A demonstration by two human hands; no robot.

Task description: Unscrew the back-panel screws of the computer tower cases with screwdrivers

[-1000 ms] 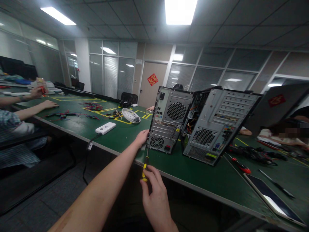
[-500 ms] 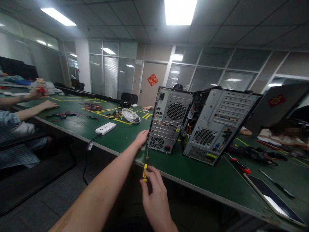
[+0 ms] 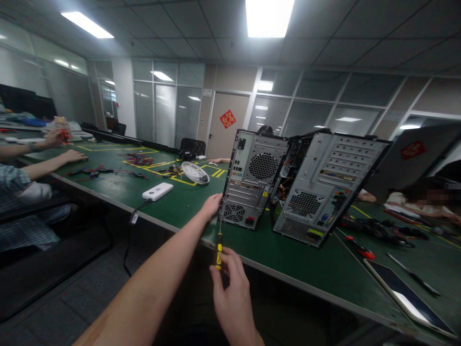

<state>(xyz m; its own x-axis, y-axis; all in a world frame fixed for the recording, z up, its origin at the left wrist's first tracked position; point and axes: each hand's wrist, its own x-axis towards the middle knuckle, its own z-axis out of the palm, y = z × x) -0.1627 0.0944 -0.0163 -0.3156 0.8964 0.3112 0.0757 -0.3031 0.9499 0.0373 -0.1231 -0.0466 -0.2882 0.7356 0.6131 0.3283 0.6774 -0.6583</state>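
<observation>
**Screwdriver set to the rear corner of a computer tower**

The right hand (image 3: 232,298) has its fingers clamped on the yellow-and-black handle of a screwdriver (image 3: 218,247). Its shaft points up to the lower left rear corner of a computer tower (image 3: 252,180) standing on the green bench (image 3: 180,204). The left hand (image 3: 212,204) presses against that same corner, fingers curled on the case edge; the tip is probably on a screw, though the spot is too small to tell. Done well, the shaft stays in line with the screw while the left hand keeps the case from sliding.

A second, opened tower (image 3: 324,187) stands just beside the first. A red-handled screwdriver (image 3: 358,247), a tablet (image 3: 406,293), a small white fan (image 3: 195,172) and a white box (image 3: 157,191) lie around. Another person's arms (image 3: 54,161) rest at the far left.
</observation>
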